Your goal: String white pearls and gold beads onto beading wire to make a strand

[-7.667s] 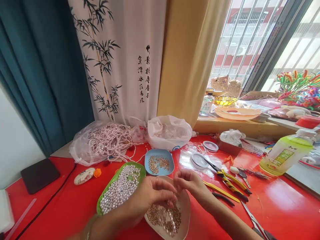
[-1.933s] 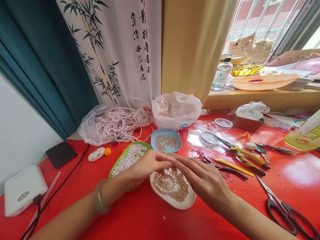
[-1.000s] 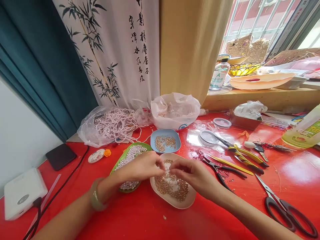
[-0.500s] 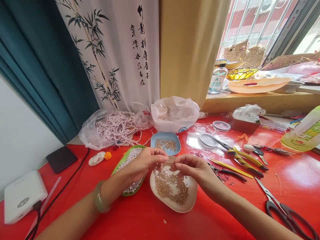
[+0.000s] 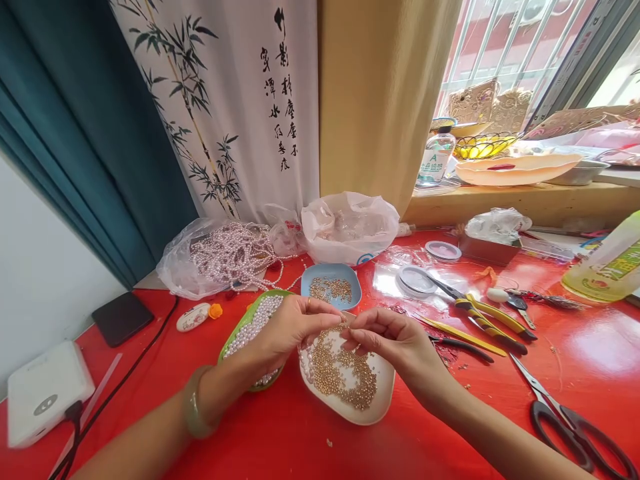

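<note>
My left hand (image 5: 295, 330) hovers over the upper left of a white dish (image 5: 367, 419), thumb and forefinger pinched together. A short string of pale pearl beads (image 5: 307, 363) hangs below it along the dish's left side. Close by on the right, my right hand (image 5: 387, 337) has its fingertips pinched too; what lies between them is too small to make out. The fingertips of the two hands nearly meet. Small gold beads (image 5: 350, 380) lie spread in the dish. A green tray (image 5: 226, 343) of pearl beads is partly hidden behind my left hand and wrist.
Behind the dish stands a blue tray (image 5: 309, 275) with gold beads. Pearl strands (image 5: 230, 257) and a plastic bag (image 5: 350, 230) lie at the back. Yellow-black pliers (image 5: 490, 320), yellow tweezers (image 5: 460, 333) and scissors (image 5: 560, 413) lie to the right.
The string of pearl beads has swung left, toward the dish's left rim. My left hand has shifted slightly right and its fingertips now sit nearer the right hand's, which stays almost in place.
</note>
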The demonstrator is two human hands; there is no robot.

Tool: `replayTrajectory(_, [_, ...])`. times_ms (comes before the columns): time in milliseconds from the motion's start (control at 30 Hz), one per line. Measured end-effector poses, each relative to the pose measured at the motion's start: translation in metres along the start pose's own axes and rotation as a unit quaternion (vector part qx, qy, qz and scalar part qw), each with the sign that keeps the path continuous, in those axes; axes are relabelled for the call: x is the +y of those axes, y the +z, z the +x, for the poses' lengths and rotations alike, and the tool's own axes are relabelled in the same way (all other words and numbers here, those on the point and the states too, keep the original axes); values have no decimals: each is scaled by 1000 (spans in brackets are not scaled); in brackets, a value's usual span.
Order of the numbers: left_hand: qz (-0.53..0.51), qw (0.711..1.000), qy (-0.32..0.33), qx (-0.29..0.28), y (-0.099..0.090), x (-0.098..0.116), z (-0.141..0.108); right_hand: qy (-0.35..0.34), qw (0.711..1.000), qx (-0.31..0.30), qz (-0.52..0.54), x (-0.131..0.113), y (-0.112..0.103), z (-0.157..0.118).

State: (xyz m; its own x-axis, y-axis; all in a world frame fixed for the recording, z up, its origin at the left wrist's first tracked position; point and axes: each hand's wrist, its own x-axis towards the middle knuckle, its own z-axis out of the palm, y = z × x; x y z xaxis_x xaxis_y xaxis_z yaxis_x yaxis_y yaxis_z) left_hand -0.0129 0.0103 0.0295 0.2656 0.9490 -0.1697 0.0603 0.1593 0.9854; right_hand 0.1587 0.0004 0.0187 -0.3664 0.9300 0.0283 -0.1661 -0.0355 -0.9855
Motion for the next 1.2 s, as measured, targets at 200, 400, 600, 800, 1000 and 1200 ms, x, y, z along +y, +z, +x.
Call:
replayTrajectory(200, [6, 1000, 1, 5, 0, -3, -1, -9, 1000, 14, -7, 1, 1, -1])
replayTrajectory(400, [12, 1000, 6, 9, 2, -2, -1, -20, 999, 19, -33, -3, 3, -3])
replayTrajectory(600, [24, 999, 30, 12, 5, 3, -5, -19, 999, 29, -42, -1, 2, -3])
replayTrajectory(800, [44, 997, 50, 27, 6, 3, -6, -28, 997, 33, -58, -1, 2, -3])
replayTrajectory(1000, [35, 997, 55, 29, 6, 3, -6, -27, 998, 26, -48, 0, 2, -4])
replayTrajectory(1200, [67, 995, 61, 44, 8, 3, -8, -30, 998, 41, -47, 0, 3, -5])
